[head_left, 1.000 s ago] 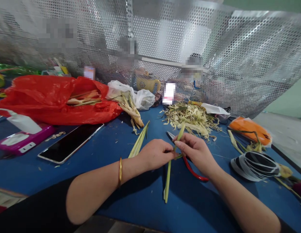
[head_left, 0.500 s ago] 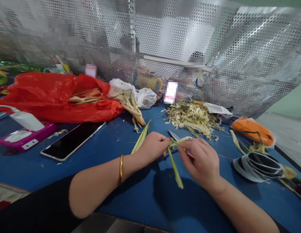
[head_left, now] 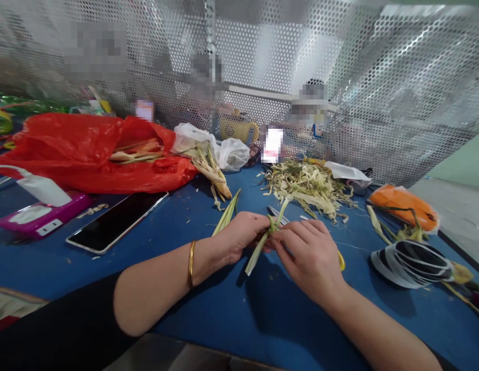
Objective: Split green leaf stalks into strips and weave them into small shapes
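Between my two hands is a pale green corn husk strip (head_left: 257,254), looped or crossed over itself at the fingertips. My left hand (head_left: 245,234), with a gold bangle on its wrist, pinches the strip from the left. The fingers of my right hand (head_left: 311,252) close on it from the other side. One end hangs down toward me and another points up and away. Scissors (head_left: 277,213) lie partly hidden behind my right hand, their blades showing. More green husk strips (head_left: 227,215) rest on the blue table just beyond my left wrist.
A heap of shredded husk (head_left: 309,188) lies at the back. To the left are a red plastic bag (head_left: 80,154), a phone (head_left: 117,221) and a purple power strip (head_left: 44,216). At right stand a wire spool (head_left: 411,265) and an orange packet (head_left: 405,206). A perforated screen (head_left: 262,62) borders the table.
The husk strip's lower end has swung left toward me, and its other end now points up. My right hand has turned and shifted slightly left, exposing a yellow scissor handle.
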The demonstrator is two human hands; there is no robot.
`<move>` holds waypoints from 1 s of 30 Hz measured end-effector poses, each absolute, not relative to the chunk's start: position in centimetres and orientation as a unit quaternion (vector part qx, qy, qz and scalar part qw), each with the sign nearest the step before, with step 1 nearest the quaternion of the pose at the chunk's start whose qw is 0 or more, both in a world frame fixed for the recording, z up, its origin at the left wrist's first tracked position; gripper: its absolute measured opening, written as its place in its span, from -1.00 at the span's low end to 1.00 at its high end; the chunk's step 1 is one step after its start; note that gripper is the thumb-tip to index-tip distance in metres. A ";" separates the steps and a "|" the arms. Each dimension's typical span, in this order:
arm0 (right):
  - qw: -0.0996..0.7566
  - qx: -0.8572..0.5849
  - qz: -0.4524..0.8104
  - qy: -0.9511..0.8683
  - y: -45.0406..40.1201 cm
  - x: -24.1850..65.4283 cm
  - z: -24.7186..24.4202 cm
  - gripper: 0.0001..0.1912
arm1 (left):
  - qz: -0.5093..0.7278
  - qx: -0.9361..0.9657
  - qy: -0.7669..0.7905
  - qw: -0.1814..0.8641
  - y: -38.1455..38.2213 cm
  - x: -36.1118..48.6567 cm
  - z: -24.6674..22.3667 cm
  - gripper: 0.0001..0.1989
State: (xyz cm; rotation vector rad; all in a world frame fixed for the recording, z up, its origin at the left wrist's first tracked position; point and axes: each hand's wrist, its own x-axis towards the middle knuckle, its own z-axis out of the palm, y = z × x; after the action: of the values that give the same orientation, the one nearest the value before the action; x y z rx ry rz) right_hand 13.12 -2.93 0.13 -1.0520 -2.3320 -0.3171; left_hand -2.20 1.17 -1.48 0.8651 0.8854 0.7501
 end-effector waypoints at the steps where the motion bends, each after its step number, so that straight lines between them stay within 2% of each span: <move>1: 0.280 -0.397 -0.118 -0.866 -2.9 13.1 0.1 -0.81 | 0.344 0.394 0.401 0.752 1.2 -2.2 -1.5 -0.90; 6: 0.312 -0.424 -0.107 -0.844 -2.6 13.5 -0.3 -0.84 | 0.336 0.384 0.386 0.769 1.5 -2.4 -1.4 -0.88; 15: 0.303 -0.424 -0.115 -0.846 -2.4 13.5 -0.2 -0.82 | 0.354 0.354 0.376 0.780 1.4 -2.3 -0.8 -0.92; 19: 0.258 -0.403 -0.145 -0.866 -2.5 13.4 -0.1 -0.83 | 0.357 0.362 0.371 0.777 1.4 -2.4 -1.2 -0.80; 26: 0.113 -0.256 -0.213 -0.936 -3.2 12.3 -0.4 -0.81 | 0.367 0.349 0.356 0.785 1.3 -2.2 -1.9 -0.75; 28: 0.145 -0.263 -0.189 -0.935 -3.2 12.2 -0.6 -0.79 | 0.365 0.354 0.349 0.787 1.2 -2.1 -2.0 -0.77; 30: 0.240 -0.304 -0.125 -0.913 -3.1 12.5 -0.6 -0.77 | 0.371 0.373 0.359 0.771 1.1 -2.1 -1.8 -0.78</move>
State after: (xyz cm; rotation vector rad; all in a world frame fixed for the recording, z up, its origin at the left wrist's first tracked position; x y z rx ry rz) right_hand 12.51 -3.05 -0.58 -0.8328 -2.4987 -0.3419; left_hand -2.06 1.09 -1.84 0.8089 0.7786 0.8052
